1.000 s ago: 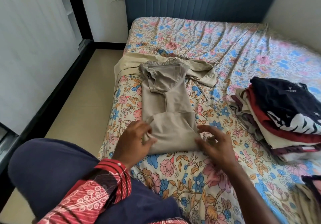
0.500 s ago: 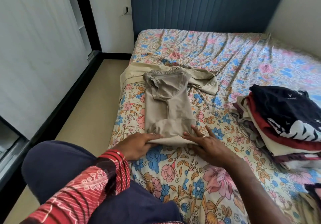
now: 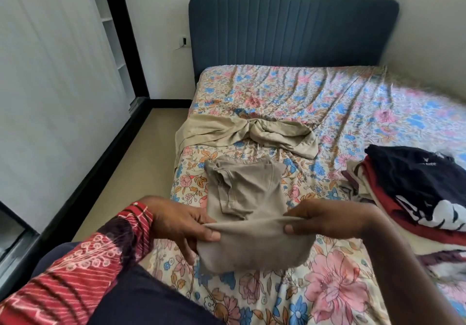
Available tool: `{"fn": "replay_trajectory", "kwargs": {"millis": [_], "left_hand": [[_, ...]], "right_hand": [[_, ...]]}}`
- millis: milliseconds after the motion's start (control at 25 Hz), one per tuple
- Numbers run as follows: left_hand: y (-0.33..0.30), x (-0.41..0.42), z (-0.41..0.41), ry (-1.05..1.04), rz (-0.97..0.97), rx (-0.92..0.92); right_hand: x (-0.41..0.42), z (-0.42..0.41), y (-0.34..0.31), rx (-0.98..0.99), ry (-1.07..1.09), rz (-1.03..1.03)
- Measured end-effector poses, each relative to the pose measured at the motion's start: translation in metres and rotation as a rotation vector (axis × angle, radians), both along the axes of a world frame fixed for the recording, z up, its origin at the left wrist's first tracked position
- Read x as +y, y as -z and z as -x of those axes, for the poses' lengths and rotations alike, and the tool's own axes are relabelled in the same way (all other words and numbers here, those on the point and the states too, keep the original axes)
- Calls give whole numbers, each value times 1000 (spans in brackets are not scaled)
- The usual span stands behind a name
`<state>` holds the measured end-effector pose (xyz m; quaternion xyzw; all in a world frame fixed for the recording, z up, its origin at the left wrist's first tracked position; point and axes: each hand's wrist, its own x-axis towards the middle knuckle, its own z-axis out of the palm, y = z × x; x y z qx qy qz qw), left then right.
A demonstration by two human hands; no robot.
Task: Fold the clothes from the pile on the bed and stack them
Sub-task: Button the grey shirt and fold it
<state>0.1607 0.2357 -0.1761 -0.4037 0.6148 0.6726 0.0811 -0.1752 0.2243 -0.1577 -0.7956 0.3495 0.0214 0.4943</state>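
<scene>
Now both hands lift the taupe shirt's fold.
Left hand (image 3: pixel 181 223) and right hand (image 3: pixel 325 220) pinch the shirt (image 3: pixel 248 213) at its near edge, raised over the bed (image 3: pixel 327 102); stack (image 3: pixel 413 193) lies right.

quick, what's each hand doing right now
Left hand: pinching the near left edge of the taupe shirt.
Right hand: pinching its near right edge.

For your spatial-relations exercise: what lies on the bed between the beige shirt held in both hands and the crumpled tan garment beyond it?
Head view: only bare floral bedsheet separates shirt from tan garment.
</scene>
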Motion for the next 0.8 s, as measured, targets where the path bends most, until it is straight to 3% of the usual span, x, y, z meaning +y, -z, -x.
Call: {"fn": "replay_trajectory", "kwargs": {"millis": [160,280,360,480,600,680,800], "left_hand": [[-21,-58,-10,-224,103,24],[-29,-111,-6,-456,290,51],[-14,-143,8,-678,551,2],[31,-156,37,-953,990,-212],[85,-126,58,-718,992,-437],[114,-113,58,-557,997,-598],[137,-108,53,-534,1094,-655]], "right_hand": [[-58,-15,-7,-156,241,135],[-111,-30,-3,-215,492,221],[-150,-45,11,-163,739,281],[-176,-60,43,120,1023,503],[-147,-54,71,113,1163,476],[-122,-53,93,205,1145,394],[-110,-59,113,246,1107,275]]}}
